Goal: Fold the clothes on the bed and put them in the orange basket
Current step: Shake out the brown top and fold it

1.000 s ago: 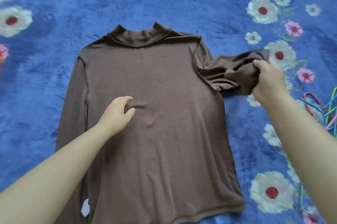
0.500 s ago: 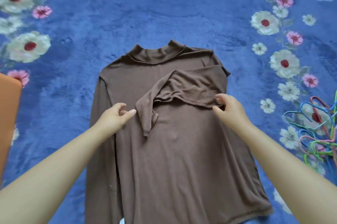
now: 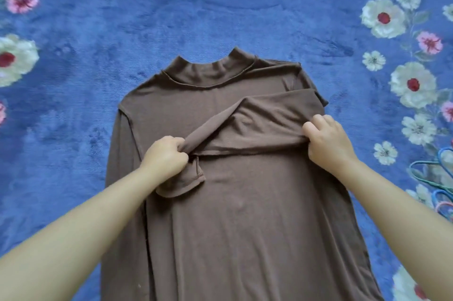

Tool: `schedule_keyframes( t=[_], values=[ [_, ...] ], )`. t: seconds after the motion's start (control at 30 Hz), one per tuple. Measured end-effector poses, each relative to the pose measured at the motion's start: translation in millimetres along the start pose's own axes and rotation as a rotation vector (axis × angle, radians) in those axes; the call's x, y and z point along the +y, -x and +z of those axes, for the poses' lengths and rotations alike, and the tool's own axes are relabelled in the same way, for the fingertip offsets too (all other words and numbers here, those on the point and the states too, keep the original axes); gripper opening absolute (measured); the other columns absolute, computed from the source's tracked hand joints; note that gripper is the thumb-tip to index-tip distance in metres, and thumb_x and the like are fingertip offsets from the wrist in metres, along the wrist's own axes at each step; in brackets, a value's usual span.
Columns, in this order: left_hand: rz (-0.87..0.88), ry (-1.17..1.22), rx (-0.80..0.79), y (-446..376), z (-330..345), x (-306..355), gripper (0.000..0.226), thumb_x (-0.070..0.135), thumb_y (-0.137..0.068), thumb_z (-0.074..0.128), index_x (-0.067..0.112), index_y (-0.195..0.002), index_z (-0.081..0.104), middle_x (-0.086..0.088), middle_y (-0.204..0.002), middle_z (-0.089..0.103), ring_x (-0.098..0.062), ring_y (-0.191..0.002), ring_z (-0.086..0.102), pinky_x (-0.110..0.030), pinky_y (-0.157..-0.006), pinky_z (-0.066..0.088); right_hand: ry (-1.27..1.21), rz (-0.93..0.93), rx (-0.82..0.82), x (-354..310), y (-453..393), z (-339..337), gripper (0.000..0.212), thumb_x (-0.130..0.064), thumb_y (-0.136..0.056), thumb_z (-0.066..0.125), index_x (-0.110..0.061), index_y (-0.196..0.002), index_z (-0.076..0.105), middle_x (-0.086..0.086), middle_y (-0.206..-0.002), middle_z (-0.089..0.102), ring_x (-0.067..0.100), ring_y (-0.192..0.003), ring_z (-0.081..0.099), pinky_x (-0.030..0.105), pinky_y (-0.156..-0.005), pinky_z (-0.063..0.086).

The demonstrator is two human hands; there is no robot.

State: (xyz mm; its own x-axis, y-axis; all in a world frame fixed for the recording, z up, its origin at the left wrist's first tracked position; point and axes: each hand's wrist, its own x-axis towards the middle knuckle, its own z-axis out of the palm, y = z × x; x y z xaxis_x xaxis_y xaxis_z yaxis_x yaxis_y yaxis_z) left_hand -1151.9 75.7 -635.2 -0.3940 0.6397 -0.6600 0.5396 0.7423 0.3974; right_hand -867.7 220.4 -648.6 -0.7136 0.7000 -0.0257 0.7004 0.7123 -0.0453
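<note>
since a moment ago my left hand [image 3: 166, 153] has gripped the brown long-sleeved top's [image 3: 245, 215] folded sleeve [image 3: 257, 124] at 9 o'clock; my right hand [image 3: 326, 139] pinches it at 3 o'clock. uneven pulling could skew it, i reckon.

bed far side: open blue blanket [image 3: 220, 6] beyond the collar, nothing on it, free pass.
bed left: bare blanket left of the shirt [image 3: 232, 215], flower print only, flat, free pass.
bed right, upper: flat flower print, free pass.
bed right, lower: hangers [image 3: 434, 185], a tangle of coloured loops at the frame edge, near the shirt's right side; snag risk.
centre: shirt lies flat; sleeve [image 3: 257, 129] folded across the chest, a low ridge.
hands: left hand [image 3: 166, 156] grips the sleeve near its cuff, right hand [image 3: 328, 139] grips its right end; both forearms cross the near approach.
between arms: lower shirt flat, open.
</note>
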Motion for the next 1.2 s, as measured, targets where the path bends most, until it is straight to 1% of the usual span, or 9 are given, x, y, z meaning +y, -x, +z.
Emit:
schedule_keyframes(
  t=[0.1, 0.27, 0.43, 0.53, 0.67, 0.8, 0.87, 1.0, 1.2],
  values=[
    [-0.039, 0.311, -0.055, -9.9, -30.5, -10.0, 0.027, -0.012, -0.076, 0.038, 0.01, -0.063, 0.047, -0.007, -0.061, 0.046, -0.02, -0.065, 0.045, -0.023, -0.05, 0.034, -0.002, -0.119, -0.08, 17.1, 8.8, -2.0, 0.026, 0.0, -0.055, 0.023, -0.004, -0.064, 0.046, 0.014, -0.065, 0.046, 0.028, -0.059, 0.04, 0.028, -0.045, 0.028],
    [-0.043, 0.113, -0.049, -26.6, -55.5, -30.1, 0.028, -0.009, -0.081, 0.04, 0.014, -0.07, 0.052, -0.004, -0.068, 0.051, -0.02, -0.066, 0.043, -0.026, -0.054, 0.029, -0.074, -0.291, -0.334, 27.6, 22.0, -3.3, 0.03, -0.019, -0.065, 0.032, -0.007, -0.068, 0.059, 0.007, -0.07, 0.055, 0.03, -0.061, 0.054, 0.034, -0.045, 0.045],
    [-0.074, -0.023, 0.193, -27.2, -47.9, -40.9, 0.013, 0.002, -0.084, 0.05, 0.013, -0.084, 0.057, -0.004, -0.08, 0.057, -0.022, -0.082, 0.048, -0.027, -0.068, 0.031, -0.327, 0.162, -0.033, 36.5, -33.0, -23.1, 0.034, -0.009, -0.073, 0.042, 0.005, -0.095, 0.063, 0.02, -0.095, 0.061, 0.039, -0.09, 0.057, 0.038, -0.076, 0.042],
    [-0.069, -0.075, 0.232, -23.9, -38.5, -44.1, 0.018, -0.001, -0.082, 0.046, 0.012, -0.082, 0.059, -0.006, -0.086, 0.057, -0.024, -0.086, 0.046, -0.029, -0.07, 0.033, -0.238, 0.277, -0.331, 51.7, -62.3, -18.1, 0.043, 0.009, -0.076, 0.047, 0.001, -0.117, 0.057, 0.021, -0.121, 0.054, 0.035, -0.114, 0.048, 0.035, -0.088, 0.037],
    [-0.085, -0.085, 0.288, -24.8, -33.7, -43.0, 0.021, -0.001, -0.082, 0.041, 0.014, -0.075, 0.055, -0.006, -0.084, 0.053, -0.026, -0.085, 0.041, -0.03, -0.069, 0.031, -0.394, 0.376, -0.321, 54.0, -79.4, -26.6, 0.022, 0.003, -0.083, 0.053, -0.004, -0.096, 0.069, 0.019, -0.095, 0.063, 0.017, -0.076, 0.063, 0.023, -0.064, 0.041],
    [-0.037, 0.016, 0.273, -22.9, -35.1, -45.6, 0.019, 0.019, -0.071, 0.03, 0.018, -0.06, 0.045, -0.005, -0.074, 0.053, -0.026, -0.082, 0.043, -0.03, -0.066, 0.029, -0.892, 0.42, -0.264, 41.1, -101.6, -53.0, 0.04, 0.004, -0.073, 0.043, -0.022, -0.048, 0.061, -0.005, -0.057, 0.059, 0.011, -0.052, 0.049, 0.017, -0.049, 0.037],
    [-0.019, 0.041, 0.237, -21.9, -38.2, -46.6, 0.022, 0.022, -0.06, 0.024, 0.017, -0.059, 0.045, -0.003, -0.069, 0.052, -0.026, -0.08, 0.045, -0.03, -0.065, 0.03, -0.721, 0.357, -0.405, 34.3, -110.0, -59.5, 0.034, -0.001, -0.074, 0.039, -0.018, -0.051, 0.057, -0.004, -0.047, 0.047, 0.011, -0.045, 0.039, 0.018, -0.045, 0.03],
    [-0.003, -0.026, 0.205, -25.4, -39.5, -47.3, 0.022, 0.02, -0.072, 0.029, 0.015, -0.06, 0.046, -0.003, -0.065, 0.05, -0.028, -0.078, 0.045, -0.032, -0.062, 0.03, 0.276, 0.165, -0.634, 46.6, -123.7, -44.1, 0.021, -0.009, -0.091, 0.033, -0.017, -0.081, 0.05, 0.004, -0.072, 0.046, 0.026, -0.087, 0.05, 0.034, -0.085, 0.029],
    [0.012, -0.058, 0.228, -30.9, -38.4, -48.5, 0.025, 0.013, -0.079, 0.031, 0.016, -0.056, 0.042, -0.003, -0.061, 0.046, -0.029, -0.076, 0.043, -0.032, -0.059, 0.025, 0.403, 0.162, -0.334, 71.1, -105.3, -2.0, 0.037, -0.002, -0.085, 0.025, -0.001, -0.098, 0.06, 0.019, -0.102, 0.062, 0.031, -0.105, 0.045, 0.034, -0.092, 0.024]
  ],
)
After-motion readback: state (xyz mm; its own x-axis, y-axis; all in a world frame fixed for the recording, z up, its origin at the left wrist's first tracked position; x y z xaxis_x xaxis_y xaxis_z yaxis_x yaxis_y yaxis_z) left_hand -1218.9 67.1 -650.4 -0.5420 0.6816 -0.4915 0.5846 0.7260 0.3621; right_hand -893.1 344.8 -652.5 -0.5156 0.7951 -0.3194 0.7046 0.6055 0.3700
